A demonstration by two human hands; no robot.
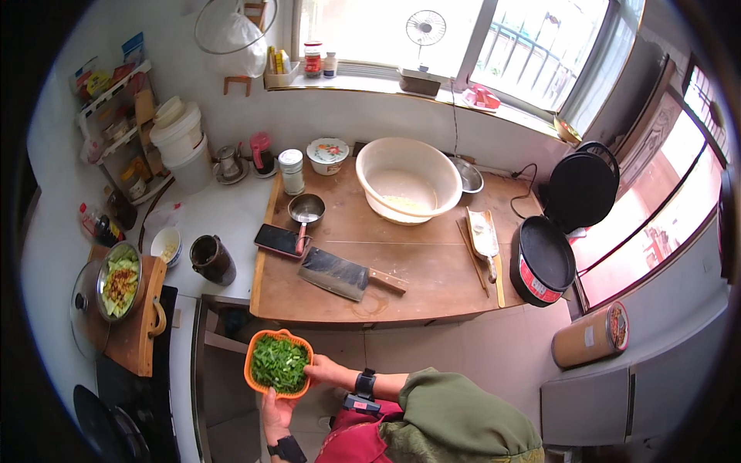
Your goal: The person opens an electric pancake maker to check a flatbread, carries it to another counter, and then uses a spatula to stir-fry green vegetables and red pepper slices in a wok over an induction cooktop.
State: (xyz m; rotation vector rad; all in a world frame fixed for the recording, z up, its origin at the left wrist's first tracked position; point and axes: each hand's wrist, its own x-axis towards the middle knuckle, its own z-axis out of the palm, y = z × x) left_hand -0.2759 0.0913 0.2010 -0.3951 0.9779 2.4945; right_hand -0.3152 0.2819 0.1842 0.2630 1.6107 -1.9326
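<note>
Both of my hands hold an orange plastic basket (pixel 249 373) of chopped green leaves (pixel 280 363), over the floor in front of the wooden table (pixel 428 278). My left hand (pixel 277 412) supports its near lower rim, while my right hand (pixel 326 370) grips the side on the right. A cleaver (pixel 341 275) lies flat beyond the basket near the table's front edge. Next to the cleaver are a phone (pixel 279 240) and a small metal pan (pixel 307 209) whose handle rests over the phone.
A large plastic basin (pixel 376 173) with some flour-like residue stands at the back. On the right are a scoop (pixel 483 231) and an opened electric griddle (pixel 544 254). To the left, a bowl of cut vegetables (pixel 120 283) sits on a cutting board (pixel 136 341) beside a dark jar (pixel 213 260).
</note>
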